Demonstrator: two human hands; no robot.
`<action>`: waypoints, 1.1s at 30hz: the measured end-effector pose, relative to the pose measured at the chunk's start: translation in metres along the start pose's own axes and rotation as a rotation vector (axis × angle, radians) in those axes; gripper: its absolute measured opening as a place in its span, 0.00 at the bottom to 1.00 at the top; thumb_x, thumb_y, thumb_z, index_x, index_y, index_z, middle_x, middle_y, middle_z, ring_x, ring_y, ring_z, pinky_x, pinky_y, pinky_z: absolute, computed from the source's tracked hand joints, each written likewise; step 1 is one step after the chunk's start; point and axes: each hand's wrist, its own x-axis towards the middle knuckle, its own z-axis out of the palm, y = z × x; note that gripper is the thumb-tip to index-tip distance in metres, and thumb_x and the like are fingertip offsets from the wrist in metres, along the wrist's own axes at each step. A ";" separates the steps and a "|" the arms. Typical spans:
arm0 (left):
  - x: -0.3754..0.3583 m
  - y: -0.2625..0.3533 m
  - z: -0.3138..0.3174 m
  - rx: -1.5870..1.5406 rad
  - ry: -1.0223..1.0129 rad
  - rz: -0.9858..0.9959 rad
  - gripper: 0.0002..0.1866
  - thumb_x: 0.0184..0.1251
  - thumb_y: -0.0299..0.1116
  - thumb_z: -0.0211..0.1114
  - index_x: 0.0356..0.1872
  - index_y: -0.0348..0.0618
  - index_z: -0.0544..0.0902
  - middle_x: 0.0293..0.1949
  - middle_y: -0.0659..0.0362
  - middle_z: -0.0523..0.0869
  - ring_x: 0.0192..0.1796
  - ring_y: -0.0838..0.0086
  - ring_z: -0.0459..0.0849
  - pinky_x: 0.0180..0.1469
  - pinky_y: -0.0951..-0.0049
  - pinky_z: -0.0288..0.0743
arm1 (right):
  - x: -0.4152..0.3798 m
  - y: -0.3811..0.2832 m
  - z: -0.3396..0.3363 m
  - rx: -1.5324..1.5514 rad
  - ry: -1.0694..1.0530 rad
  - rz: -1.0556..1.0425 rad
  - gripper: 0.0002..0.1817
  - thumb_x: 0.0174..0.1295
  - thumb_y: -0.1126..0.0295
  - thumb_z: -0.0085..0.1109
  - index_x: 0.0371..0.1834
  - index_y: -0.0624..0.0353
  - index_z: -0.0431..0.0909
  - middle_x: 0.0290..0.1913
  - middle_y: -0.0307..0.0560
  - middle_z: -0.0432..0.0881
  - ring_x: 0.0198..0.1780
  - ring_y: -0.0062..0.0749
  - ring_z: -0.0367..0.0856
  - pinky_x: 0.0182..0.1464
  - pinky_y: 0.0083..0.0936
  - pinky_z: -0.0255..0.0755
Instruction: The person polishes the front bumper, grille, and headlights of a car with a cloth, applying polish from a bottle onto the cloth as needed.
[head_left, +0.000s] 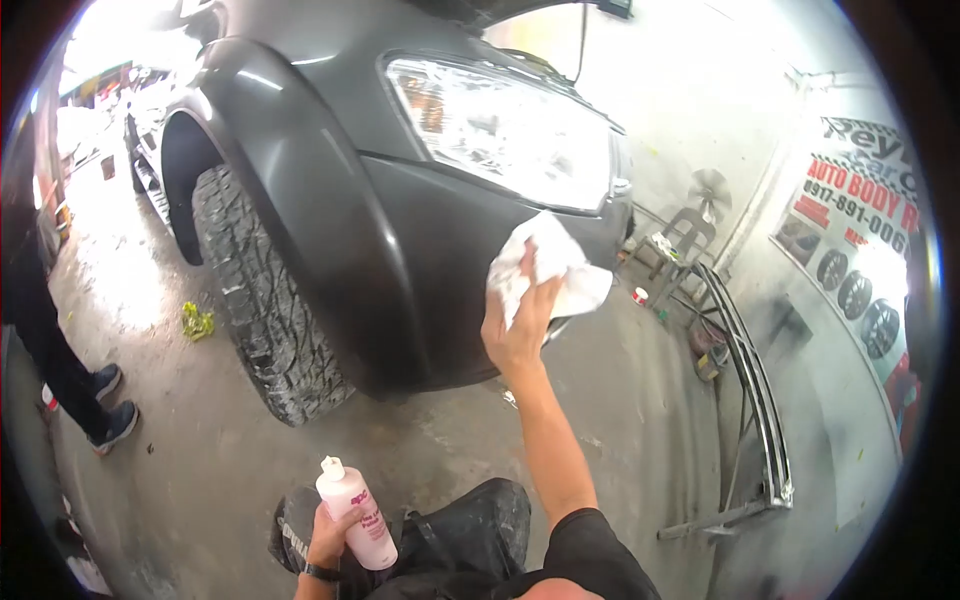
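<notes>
A white cloth (pixel 575 280) is bunched in my right hand (pixel 515 335), against the dark grey bumper corner (pixel 450 270) just under the headlight (pixel 510 130). My fingers press on the cloth and cover part of it. Down by my knees, my left hand (pixel 330 535) is wrapped round a pale pink polish bottle (pixel 358 515). The bottle leans slightly, its white nozzle cap (pixel 332 467) pointing up. Its label shows pink lettering, mostly too small to read.
A knobbly front tire (pixel 265 300) is left of the bumper. Someone in dark trousers and shoes (pixel 115 425) stands at far left. On the right are a metal frame (pixel 755 400), a chair (pixel 680 240), a fan (pixel 709 190) and a wall banner (pixel 850 230).
</notes>
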 end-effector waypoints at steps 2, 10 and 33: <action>-0.001 0.002 -0.005 0.006 0.011 -0.001 0.18 0.61 0.23 0.69 0.53 0.33 0.79 0.45 0.55 0.88 0.47 0.69 0.87 0.52 0.67 0.81 | 0.033 -0.028 0.008 -0.137 -0.024 0.013 0.33 0.62 0.63 0.65 0.69 0.66 0.69 0.68 0.67 0.70 0.72 0.68 0.62 0.73 0.68 0.47; 0.001 -0.005 -0.011 0.024 -0.009 0.009 0.19 0.62 0.25 0.71 0.53 0.33 0.80 0.46 0.54 0.88 0.47 0.69 0.87 0.53 0.66 0.82 | 0.085 -0.064 0.009 -0.184 -0.362 -0.307 0.35 0.60 0.59 0.67 0.72 0.55 0.71 0.68 0.59 0.70 0.73 0.60 0.63 0.74 0.60 0.51; -0.009 -0.005 -0.020 0.034 -0.052 -0.015 0.24 0.60 0.24 0.72 0.58 0.35 0.77 0.51 0.55 0.86 0.52 0.68 0.86 0.58 0.64 0.79 | -0.169 0.003 0.005 -0.116 -0.597 -0.266 0.36 0.51 0.67 0.67 0.68 0.57 0.74 0.67 0.56 0.73 0.64 0.61 0.71 0.63 0.63 0.60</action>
